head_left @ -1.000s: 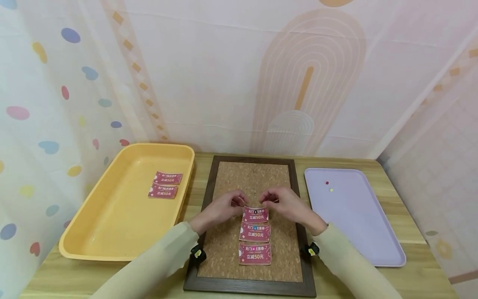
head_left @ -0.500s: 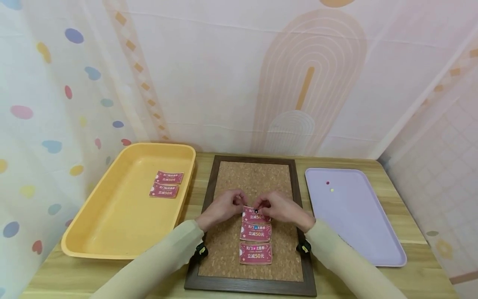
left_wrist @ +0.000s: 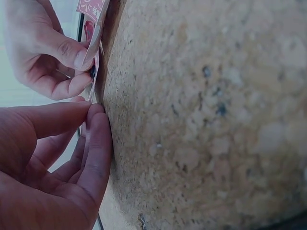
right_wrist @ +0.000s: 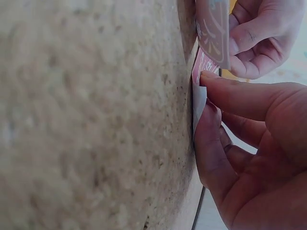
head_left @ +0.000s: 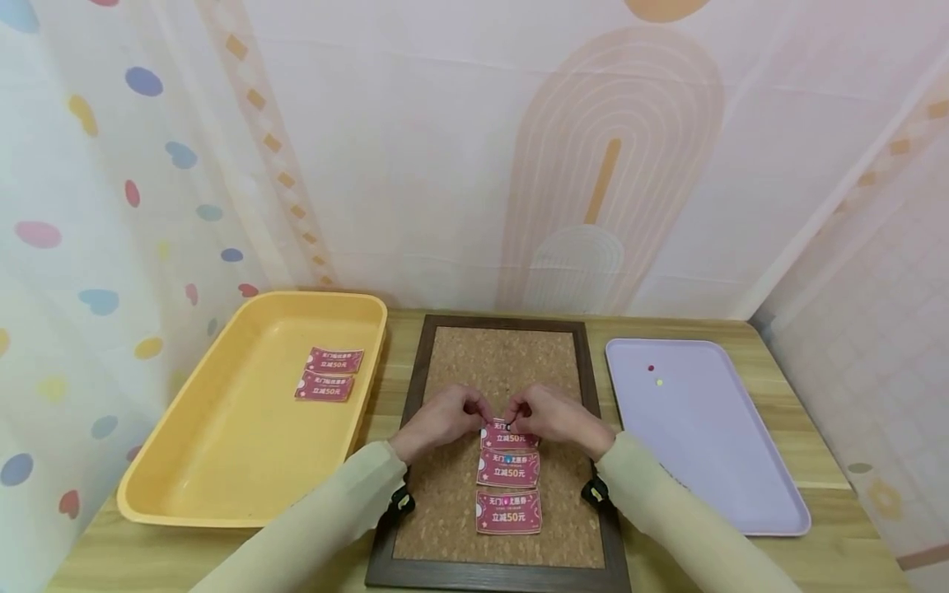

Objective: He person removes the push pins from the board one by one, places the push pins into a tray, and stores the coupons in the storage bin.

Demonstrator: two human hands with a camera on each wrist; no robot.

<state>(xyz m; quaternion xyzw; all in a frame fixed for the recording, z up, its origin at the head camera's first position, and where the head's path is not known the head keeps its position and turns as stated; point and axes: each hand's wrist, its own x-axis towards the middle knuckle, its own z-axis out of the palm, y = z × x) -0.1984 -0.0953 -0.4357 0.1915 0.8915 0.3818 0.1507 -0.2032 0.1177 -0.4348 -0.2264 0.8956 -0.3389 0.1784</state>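
Observation:
Three pink coupons lie in a column on a framed corkboard. At the upper left corner of the top coupon, my left hand pinches the paper edge between thumb and finger. My right hand covers the coupon's right part, and its thumb and finger pinch about a small black pushpin near the top edge. Paper curls up by the fingertips in both wrist views. A blue pin marks the middle coupon, a pink one the lowest coupon.
Left of the board stands a deep yellow tray with two more coupons inside. On the right, a shallow lilac tray carries a red pin and a yellow pin. A patterned curtain hangs behind the table.
My right hand has moved left from the top coupon's right corner to the black pushpin. My left hand has stayed at the left corner.

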